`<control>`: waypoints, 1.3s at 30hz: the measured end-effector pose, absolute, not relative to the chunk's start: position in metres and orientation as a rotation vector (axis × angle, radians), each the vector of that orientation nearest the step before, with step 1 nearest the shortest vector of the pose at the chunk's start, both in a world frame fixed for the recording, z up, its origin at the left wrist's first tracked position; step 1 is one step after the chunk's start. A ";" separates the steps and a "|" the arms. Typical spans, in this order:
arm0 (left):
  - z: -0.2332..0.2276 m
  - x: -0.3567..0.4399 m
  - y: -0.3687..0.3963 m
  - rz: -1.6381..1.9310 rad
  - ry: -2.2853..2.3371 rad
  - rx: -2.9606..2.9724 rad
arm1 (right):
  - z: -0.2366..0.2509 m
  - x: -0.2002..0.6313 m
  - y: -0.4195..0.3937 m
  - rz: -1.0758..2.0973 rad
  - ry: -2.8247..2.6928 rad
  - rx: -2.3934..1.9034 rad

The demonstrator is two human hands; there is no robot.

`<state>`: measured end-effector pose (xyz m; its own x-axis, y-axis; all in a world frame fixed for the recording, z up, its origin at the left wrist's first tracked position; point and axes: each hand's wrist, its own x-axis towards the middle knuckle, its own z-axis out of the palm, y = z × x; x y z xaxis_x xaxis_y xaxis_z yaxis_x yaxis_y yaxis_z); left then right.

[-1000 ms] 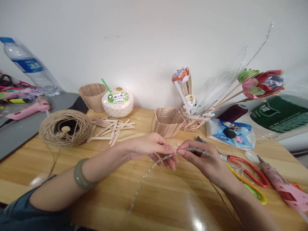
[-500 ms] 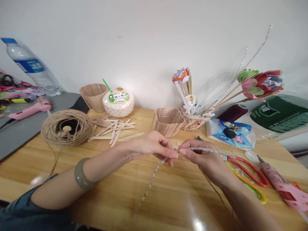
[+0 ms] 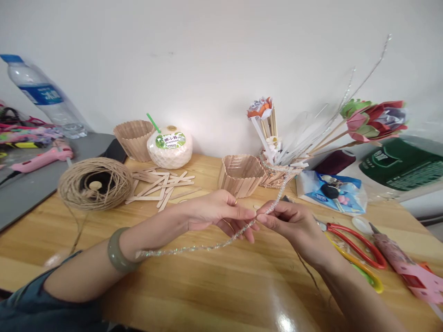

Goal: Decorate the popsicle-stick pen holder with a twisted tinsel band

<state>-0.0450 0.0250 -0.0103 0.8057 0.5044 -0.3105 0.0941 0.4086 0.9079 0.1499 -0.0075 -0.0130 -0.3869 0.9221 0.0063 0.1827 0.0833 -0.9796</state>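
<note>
Silver tinsel wire runs pinched between the fingertips of the left hand and the right hand, which meet above the middle of the wooden table; one end trails left, low over the tabletop, to the jade-green bangle on the left wrist, the other rises toward the craft-stick basket behind the hands. Red-and-yellow-handled scissors lie just beside the right wrist, near a pink glue gun. Loose craft sticks are scattered beside a ball of jute twine. A packaged coconut drink stands by the wall, and paper flowers lean from a holder at right.
</note>
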 end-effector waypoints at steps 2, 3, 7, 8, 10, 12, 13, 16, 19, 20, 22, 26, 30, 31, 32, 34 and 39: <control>-0.011 -0.044 0.025 0.286 0.658 1.153 | -0.012 0.149 -0.008 1.332 -1.702 -1.107; -0.011 -0.044 0.025 0.305 0.687 1.160 | -0.010 0.149 -0.008 1.315 -1.722 -1.108; -0.008 -0.042 0.024 0.406 0.793 1.175 | -0.003 0.151 -0.010 1.236 -1.849 -1.155; -0.007 -0.042 0.024 0.421 0.811 1.186 | -0.001 0.151 -0.010 1.216 -1.875 -1.180; -0.005 -0.041 0.024 0.427 0.826 1.224 | 0.003 0.153 -0.011 1.210 -1.905 -1.211; -0.003 -0.042 0.024 0.418 0.822 1.259 | 0.005 0.154 -0.012 1.269 -1.914 -1.210; -0.002 -0.042 0.025 0.415 0.814 1.274 | 0.005 0.155 -0.013 1.305 -1.912 -1.210; 0.001 -0.045 0.026 0.423 0.807 1.345 | 0.003 0.156 -0.014 1.357 -1.890 -1.210; 0.005 -0.046 0.024 0.447 0.836 1.450 | -0.002 0.156 -0.016 1.254 -1.885 -1.195; 0.006 -0.046 0.022 0.463 0.856 1.494 | -0.004 0.156 -0.016 1.203 -1.884 -1.197; 0.009 -0.045 0.019 0.499 0.899 1.581 | -0.006 0.156 -0.015 1.131 -1.877 -1.205; 0.016 -0.047 0.019 0.573 0.936 1.671 | -0.007 0.155 -0.014 1.061 -1.843 -1.209; 0.018 -0.052 0.024 0.525 0.806 1.611 | -0.006 0.154 -0.015 0.948 -1.888 -1.155; 0.017 -0.052 0.025 0.483 0.769 1.596 | -0.005 0.154 -0.016 0.921 -1.912 -1.125; 0.016 -0.052 0.024 0.434 0.735 1.575 | -0.005 0.153 -0.017 0.896 -1.936 -1.093; 0.013 -0.051 0.023 0.351 0.667 1.513 | -0.004 0.152 -0.019 0.847 -1.969 -1.041; 0.010 -0.047 0.018 0.402 0.718 1.484 | 0.000 0.150 -0.021 0.818 -1.967 -1.060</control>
